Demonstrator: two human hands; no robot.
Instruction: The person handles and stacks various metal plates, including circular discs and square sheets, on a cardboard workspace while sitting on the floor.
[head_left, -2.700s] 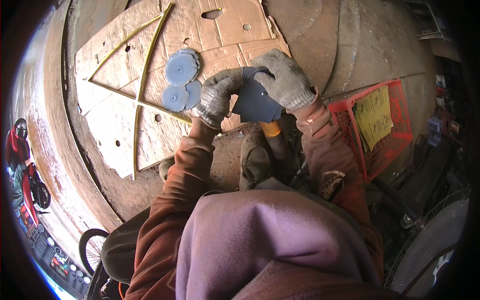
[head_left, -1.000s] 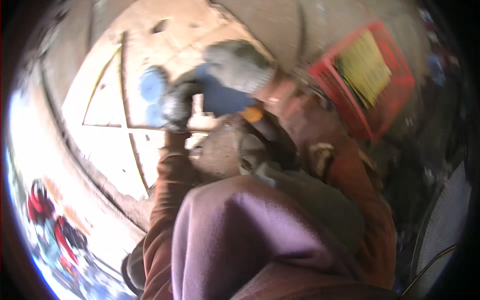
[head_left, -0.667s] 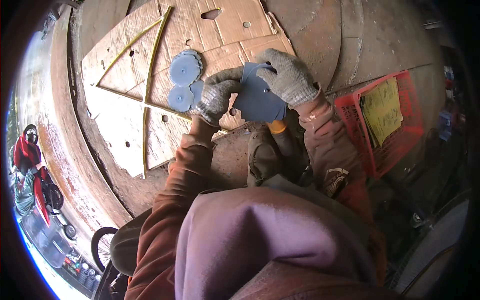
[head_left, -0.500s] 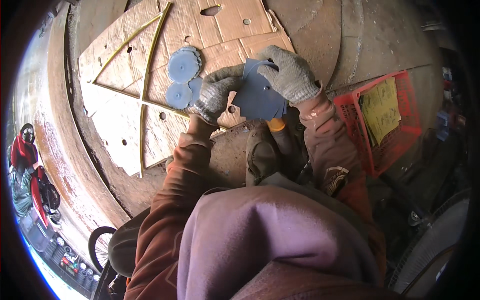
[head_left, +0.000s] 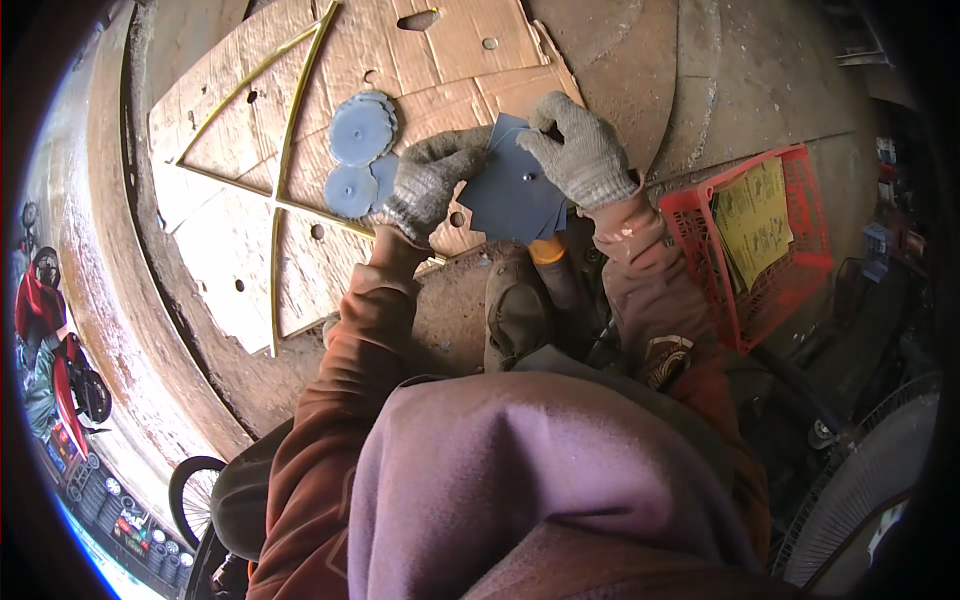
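A stack of blue-grey sandpaper sheets (head_left: 515, 200), fanned so that several corners stick out, sits over a tool with an orange collar (head_left: 547, 250). A small metal nut or bolt end (head_left: 530, 177) shows at the middle of the stack. My left hand (head_left: 432, 185), in a grey knit glove, is closed at the stack's left edge. Gloved likewise, my right hand (head_left: 580, 150) curls thumb and forefinger at the upper right edge of the sheets; the fingertips partly hide what they pinch. Left of my left hand lie round blue sandpaper discs (head_left: 362, 130) with ragged rims.
Under the discs is a sheet of cardboard (head_left: 440, 90) with holes, bearing a brass-coloured strip frame (head_left: 285, 170). At right a red plastic crate (head_left: 745, 325) holds yellow-backed sheets (head_left: 750, 225). My shoe (head_left: 515, 315) is just below the stack. A fan (head_left: 870, 490) stands at lower right.
My right hand has drawn slightly back from the sheets' face, its thumb and forefinger now curled at the upper edge. My left hand stays at the left edge. The whole view has shifted slightly.
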